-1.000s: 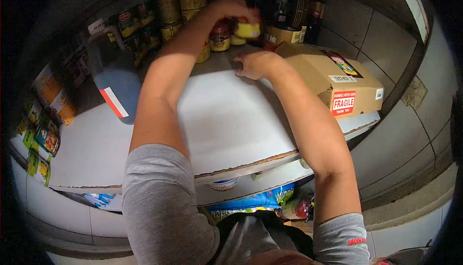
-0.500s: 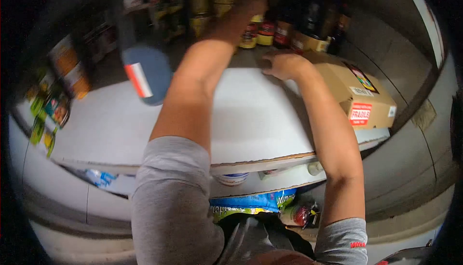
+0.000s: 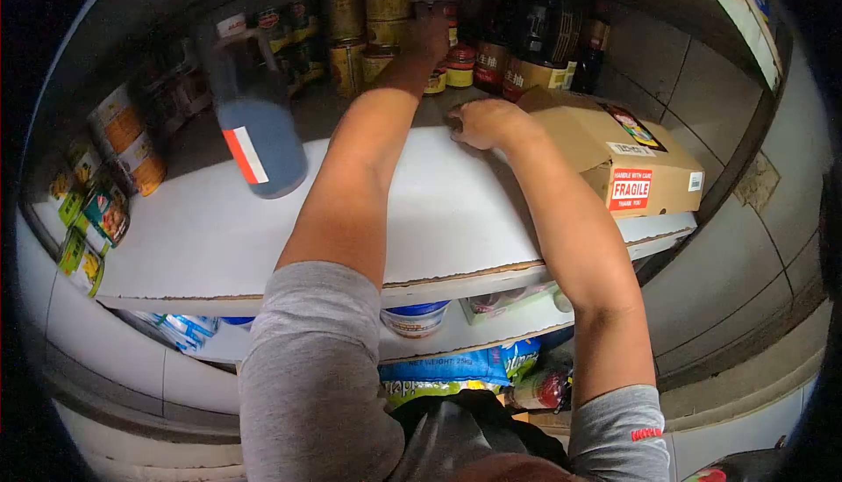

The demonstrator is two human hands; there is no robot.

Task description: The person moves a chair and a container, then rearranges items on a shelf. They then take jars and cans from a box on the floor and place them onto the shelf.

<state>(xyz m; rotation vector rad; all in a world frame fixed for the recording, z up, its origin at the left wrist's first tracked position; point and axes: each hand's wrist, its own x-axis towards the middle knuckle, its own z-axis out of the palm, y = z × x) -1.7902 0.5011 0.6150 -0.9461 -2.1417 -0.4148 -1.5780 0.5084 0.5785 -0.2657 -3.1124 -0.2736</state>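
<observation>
My left hand [image 3: 427, 39] reaches to the shadowed back of the white shelf [image 3: 456, 201], beside stacked gold tins [image 3: 388, 8] and small jars with red and yellow labels [image 3: 459, 66]. Its fingers are dark and mostly hidden, so I cannot see if it grips anything. My right hand [image 3: 485, 122] hovers at or rests on the shelf left of a cardboard box [image 3: 579, 149] marked FRAGILE. Its fingers are loosely bent and apart, with nothing visible in them. Left of my left forearm stands a large clear bottle of dark bluish liquid [image 3: 263, 144].
Dark sauce bottles [image 3: 539, 39] stand behind the box. Cans [image 3: 132, 144] line the left side, with green-labelled cans [image 3: 83, 263] near the front left. A lower shelf holds a blue-lidded tub [image 3: 415, 318]; below it lies a blue sack [image 3: 452, 368]. Tiled wall [image 3: 719, 87] bounds the right.
The head view has shifted slightly, so the box and back jars appear further left. My left hand has come a little nearer from the back; my right hand stays by the box.
</observation>
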